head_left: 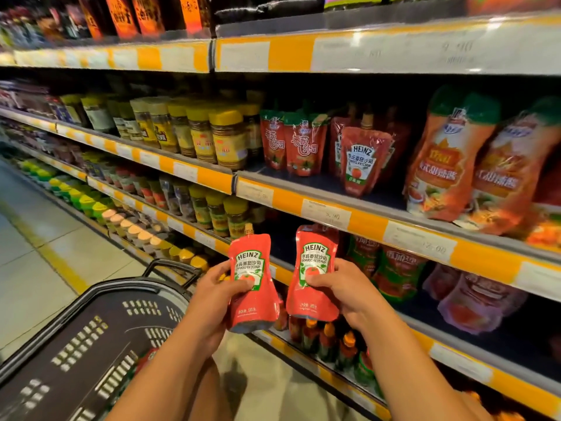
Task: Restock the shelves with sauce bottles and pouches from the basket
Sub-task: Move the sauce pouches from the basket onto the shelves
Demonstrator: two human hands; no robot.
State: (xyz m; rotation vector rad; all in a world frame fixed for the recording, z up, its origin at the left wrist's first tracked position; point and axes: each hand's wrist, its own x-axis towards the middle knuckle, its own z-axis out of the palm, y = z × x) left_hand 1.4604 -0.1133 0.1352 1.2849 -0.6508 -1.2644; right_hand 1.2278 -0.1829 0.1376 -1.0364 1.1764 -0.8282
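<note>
I hold two red Heinz ketchup pouches upright in front of the shelves. My left hand [212,296] grips the left pouch [253,302] by its side, thumb across the label. My right hand [343,287] grips the right pouch [315,265] the same way. On the shelf [364,220] above them stands a matching Heinz pouch [362,161], with dark bare room to its left and in front. The black basket [91,329] sits low at the left, below my left forearm; something red shows inside it near my arm.
Other red tomato pouches [293,144] stand left of the Heinz spot, large orange sauce bottles [449,159] to the right, yellow-lidded jars [212,135] further left. Small orange-capped bottles [328,338] fill the shelf below my hands. The tiled aisle floor [36,253] runs along the left.
</note>
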